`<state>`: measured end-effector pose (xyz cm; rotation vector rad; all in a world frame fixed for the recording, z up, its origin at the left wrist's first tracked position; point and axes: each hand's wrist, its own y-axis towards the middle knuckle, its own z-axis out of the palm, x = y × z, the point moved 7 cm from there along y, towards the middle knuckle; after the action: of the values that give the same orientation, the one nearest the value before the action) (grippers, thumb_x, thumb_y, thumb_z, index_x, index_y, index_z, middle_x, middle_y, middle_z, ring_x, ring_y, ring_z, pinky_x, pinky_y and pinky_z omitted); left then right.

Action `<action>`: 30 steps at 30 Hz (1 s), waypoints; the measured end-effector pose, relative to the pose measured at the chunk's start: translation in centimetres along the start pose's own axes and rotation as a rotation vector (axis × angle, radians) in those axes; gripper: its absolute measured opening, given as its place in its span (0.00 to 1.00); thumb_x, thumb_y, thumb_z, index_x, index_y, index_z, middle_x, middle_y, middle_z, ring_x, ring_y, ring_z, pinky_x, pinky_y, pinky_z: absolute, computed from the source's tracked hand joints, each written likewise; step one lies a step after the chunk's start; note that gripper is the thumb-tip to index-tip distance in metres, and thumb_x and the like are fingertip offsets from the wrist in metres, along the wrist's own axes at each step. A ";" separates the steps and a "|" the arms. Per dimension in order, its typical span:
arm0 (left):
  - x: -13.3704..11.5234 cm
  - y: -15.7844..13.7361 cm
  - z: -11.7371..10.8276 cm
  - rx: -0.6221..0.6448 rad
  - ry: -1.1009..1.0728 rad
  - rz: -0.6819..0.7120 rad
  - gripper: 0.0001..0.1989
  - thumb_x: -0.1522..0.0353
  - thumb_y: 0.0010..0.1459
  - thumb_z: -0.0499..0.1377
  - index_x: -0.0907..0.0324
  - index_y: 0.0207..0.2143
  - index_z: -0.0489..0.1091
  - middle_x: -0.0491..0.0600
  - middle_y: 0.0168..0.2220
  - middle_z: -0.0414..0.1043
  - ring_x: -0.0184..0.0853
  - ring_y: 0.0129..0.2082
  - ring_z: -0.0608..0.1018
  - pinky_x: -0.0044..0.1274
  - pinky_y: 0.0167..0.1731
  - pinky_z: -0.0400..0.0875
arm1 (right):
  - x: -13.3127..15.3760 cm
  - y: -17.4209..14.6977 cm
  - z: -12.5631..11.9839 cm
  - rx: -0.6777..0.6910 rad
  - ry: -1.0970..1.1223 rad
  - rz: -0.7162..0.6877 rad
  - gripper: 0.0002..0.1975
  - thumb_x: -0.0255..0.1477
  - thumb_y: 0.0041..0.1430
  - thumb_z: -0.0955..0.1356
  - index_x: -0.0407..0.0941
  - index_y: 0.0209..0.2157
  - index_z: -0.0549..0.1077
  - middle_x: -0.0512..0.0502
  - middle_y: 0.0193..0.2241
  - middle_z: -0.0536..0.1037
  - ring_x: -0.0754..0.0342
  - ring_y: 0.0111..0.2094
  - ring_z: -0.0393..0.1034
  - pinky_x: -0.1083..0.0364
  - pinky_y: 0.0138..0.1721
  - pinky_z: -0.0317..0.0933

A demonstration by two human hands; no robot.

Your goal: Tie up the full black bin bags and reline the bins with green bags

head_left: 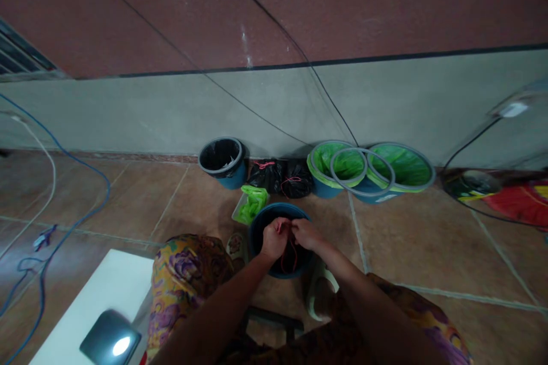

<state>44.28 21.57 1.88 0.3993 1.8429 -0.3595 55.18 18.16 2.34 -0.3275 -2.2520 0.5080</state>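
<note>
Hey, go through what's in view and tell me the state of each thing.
Left hand: curled, pinching red string
Right hand: curled, fingers on the string
Red string: slack loop hanging below the hands
Front bin: upright, open
Black-lined bin: upright, open
Black bags: closed, pink ties
Green-lined bins: upright, open
Gray ring: loose, across both green-lined bins
Green plastic: crumpled
</note>
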 end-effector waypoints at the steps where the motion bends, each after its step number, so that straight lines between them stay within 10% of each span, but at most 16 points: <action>1: 0.1 -0.1 -0.1 -0.021 -0.005 -0.005 0.11 0.75 0.54 0.55 0.58 0.37 0.74 0.47 0.35 0.75 0.33 0.34 0.75 0.24 0.39 0.69 | -0.1 0.1 0.1 0.006 0.015 0.011 0.15 0.24 0.64 0.58 0.41 0.34 0.75 0.47 0.25 0.78 0.58 0.26 0.71 0.61 0.27 0.56; 30: 1.4 -0.2 0.1 0.146 -0.100 -0.096 0.05 0.76 0.48 0.57 0.58 0.27 0.69 0.43 0.26 0.70 0.30 0.29 0.71 0.22 0.33 0.66 | 0.3 -0.2 0.0 -0.005 -0.181 -0.011 0.15 0.23 0.64 0.59 0.41 0.37 0.77 0.44 0.27 0.80 0.57 0.30 0.74 0.60 0.33 0.60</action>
<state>43.86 21.44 0.56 0.3864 1.7475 -0.5720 55.01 18.08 2.61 -0.2809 -2.4285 0.5446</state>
